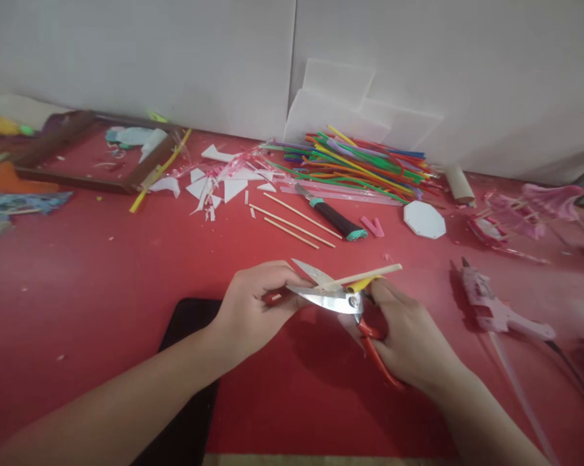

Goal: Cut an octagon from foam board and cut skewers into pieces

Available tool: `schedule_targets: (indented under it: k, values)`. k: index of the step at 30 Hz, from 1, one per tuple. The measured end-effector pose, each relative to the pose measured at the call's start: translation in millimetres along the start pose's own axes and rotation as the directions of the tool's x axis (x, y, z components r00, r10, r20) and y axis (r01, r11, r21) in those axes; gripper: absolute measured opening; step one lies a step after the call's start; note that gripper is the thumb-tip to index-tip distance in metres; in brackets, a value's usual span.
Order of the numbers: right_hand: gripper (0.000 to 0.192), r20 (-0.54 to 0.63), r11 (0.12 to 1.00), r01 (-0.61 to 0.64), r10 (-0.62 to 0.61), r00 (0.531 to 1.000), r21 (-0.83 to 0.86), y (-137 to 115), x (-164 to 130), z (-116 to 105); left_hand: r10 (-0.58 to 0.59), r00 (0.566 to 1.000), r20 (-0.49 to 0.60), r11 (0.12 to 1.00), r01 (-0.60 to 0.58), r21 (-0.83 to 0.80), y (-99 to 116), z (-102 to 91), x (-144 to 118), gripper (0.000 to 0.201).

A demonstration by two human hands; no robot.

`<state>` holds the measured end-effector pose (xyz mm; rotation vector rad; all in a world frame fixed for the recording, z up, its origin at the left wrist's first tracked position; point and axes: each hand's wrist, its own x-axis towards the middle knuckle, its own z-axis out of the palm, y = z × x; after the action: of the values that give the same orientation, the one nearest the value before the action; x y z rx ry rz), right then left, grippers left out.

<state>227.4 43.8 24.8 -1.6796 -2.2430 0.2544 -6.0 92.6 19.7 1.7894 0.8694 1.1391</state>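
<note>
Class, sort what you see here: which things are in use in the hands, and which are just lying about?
In use: red-handled steel scissors, thin wooden stick, left hand, right hand.

Lying about: pink glue gun, bundle of coloured straws, black-handled craft knife, white foam octagon.
</note>
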Motion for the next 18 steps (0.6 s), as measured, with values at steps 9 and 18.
schedule_targets:
  k: [9,18]
  values:
    - [0.015,0.080,0.998,-0.024,0.029,0.996,-0.062,-0.1,-4.0,6.0,0.065,0.998,0.016,0.997,-0.066,0.044,2.1,-0.4,1.3,0.014]
    - [0.019,0.075,0.998,-0.044,0.042,0.996,0.034,-0.7,-3.6,8.2,-0.024,0.998,0.053,1.000,0.023,0.010,0.4,0.7,0.3,0.010]
